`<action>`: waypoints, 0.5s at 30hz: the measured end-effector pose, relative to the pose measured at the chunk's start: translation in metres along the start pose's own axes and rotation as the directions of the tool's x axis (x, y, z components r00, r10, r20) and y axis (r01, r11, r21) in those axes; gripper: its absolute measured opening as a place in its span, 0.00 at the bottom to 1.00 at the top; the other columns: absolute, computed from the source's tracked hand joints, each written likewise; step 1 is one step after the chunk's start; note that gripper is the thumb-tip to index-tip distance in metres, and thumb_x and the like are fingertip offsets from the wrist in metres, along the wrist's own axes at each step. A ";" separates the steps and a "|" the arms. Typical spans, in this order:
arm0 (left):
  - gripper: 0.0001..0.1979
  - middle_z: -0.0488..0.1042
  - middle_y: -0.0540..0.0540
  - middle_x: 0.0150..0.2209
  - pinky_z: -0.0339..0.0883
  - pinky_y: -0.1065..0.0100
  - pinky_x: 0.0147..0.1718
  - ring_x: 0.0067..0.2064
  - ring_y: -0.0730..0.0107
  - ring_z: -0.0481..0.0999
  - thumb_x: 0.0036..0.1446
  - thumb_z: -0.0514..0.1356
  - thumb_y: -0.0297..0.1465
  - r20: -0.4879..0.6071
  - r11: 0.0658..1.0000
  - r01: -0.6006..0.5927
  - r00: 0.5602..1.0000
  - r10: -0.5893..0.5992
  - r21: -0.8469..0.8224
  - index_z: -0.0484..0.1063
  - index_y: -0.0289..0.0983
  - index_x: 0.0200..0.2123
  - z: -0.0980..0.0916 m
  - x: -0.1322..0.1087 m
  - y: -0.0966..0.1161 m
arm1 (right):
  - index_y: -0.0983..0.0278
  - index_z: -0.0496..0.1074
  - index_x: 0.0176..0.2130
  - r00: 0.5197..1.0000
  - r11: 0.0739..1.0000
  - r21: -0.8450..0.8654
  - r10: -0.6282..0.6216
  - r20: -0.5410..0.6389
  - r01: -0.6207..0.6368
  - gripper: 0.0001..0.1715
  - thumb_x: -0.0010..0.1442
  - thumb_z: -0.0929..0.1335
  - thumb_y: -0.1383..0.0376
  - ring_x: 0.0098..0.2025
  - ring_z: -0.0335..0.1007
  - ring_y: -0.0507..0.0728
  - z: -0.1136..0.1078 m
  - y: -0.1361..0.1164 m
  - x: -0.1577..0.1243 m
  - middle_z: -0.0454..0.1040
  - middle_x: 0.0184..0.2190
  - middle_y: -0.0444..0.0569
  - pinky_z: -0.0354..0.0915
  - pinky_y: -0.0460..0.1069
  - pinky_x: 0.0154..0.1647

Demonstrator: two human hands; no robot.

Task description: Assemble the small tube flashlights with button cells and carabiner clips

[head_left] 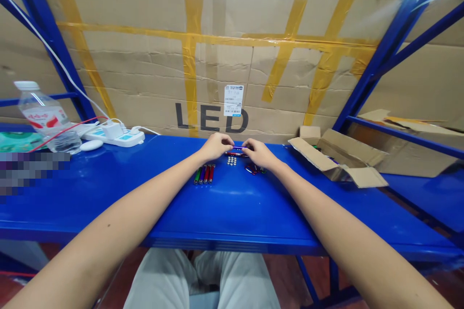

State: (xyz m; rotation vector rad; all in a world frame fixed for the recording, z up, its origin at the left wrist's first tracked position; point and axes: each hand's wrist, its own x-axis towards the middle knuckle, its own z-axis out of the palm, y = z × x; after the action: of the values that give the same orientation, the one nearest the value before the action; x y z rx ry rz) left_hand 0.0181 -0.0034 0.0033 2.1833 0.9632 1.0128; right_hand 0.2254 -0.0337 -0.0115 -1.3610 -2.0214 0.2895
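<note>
Just beyond the cluster of small silver discs (232,160), a slim purple-blue tube (239,148) spans the gap between the left hand (216,147) and the right hand (256,152), each apparently pinching one end between thumb and fingertips. Such small holds could slip, and the falling tube might scatter the discs over the smooth tabletop (224,212). A red tube (237,154) lies just beyond the cluster too; whether fingers touch it cannot be told, but a lowered knuckle might set it rolling. Left of the cluster and nearer the body, the row of coloured tubes (206,175) could be nudged crooked by a drifting left forearm (126,217). Right of the cluster, loose red pieces (251,170) risk a sweep from the right wrist. Both arms reach forward, nearly straight, converging beyond the cluster, with the palms facing inward.
</note>
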 end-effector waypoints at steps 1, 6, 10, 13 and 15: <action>0.07 0.80 0.41 0.36 0.69 0.59 0.45 0.41 0.60 0.78 0.51 0.62 0.29 -0.012 1.000 -0.004 1.000 0.004 0.022 0.79 0.35 0.33 -0.001 0.003 -0.002 | 0.66 0.73 0.40 1.000 1.000 0.002 0.001 0.000 -0.001 0.09 0.62 0.66 0.65 0.40 0.71 0.55 0.001 0.002 0.005 0.77 0.39 0.51 0.62 0.49 0.42; 0.05 0.80 0.41 0.35 0.69 0.59 0.45 0.40 0.59 0.77 0.50 0.62 0.28 -0.052 0.997 0.019 0.999 -0.015 0.076 0.79 0.35 0.30 -0.004 0.016 -0.018 | 0.67 0.75 0.38 0.998 1.000 -0.002 0.025 0.057 -0.025 0.08 0.60 0.67 0.66 0.37 0.71 0.54 0.006 0.004 0.025 0.79 0.37 0.51 0.63 0.48 0.40; 0.04 0.80 0.41 0.35 0.68 0.59 0.45 0.40 0.59 0.78 0.48 0.63 0.27 -0.056 0.995 0.059 0.997 -0.055 0.081 0.78 0.35 0.28 -0.003 0.019 -0.030 | 0.67 0.77 0.37 0.993 0.999 0.003 0.053 0.101 -0.053 0.08 0.59 0.68 0.66 0.35 0.72 0.54 0.011 0.007 0.032 0.79 0.34 0.51 0.63 0.48 0.39; 0.04 0.80 0.42 0.34 0.68 0.60 0.45 0.39 0.60 0.78 0.48 0.62 0.25 -0.018 0.989 0.094 0.996 -0.093 0.116 0.78 0.35 0.29 -0.002 0.019 -0.031 | 0.67 0.77 0.36 0.990 0.998 0.011 0.060 0.129 -0.062 0.08 0.58 0.68 0.67 0.36 0.72 0.54 0.015 0.011 0.034 0.80 0.35 0.51 0.64 0.47 0.39; 0.05 0.80 0.41 0.34 0.69 0.61 0.44 0.39 0.61 0.78 0.48 0.62 0.25 0.009 0.984 0.103 0.994 -0.106 0.143 0.78 0.35 0.30 -0.001 0.019 -0.031 | 0.66 0.78 0.35 0.988 0.998 0.014 0.051 0.143 -0.054 0.08 0.58 0.68 0.67 0.37 0.73 0.55 0.016 0.012 0.033 0.80 0.36 0.51 0.64 0.47 0.40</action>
State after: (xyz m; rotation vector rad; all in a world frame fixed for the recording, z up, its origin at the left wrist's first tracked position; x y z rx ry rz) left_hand 0.0144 0.0297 -0.0101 2.2254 1.1614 0.9009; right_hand 0.2162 0.0037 -0.0162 -1.4194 -2.0958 0.4390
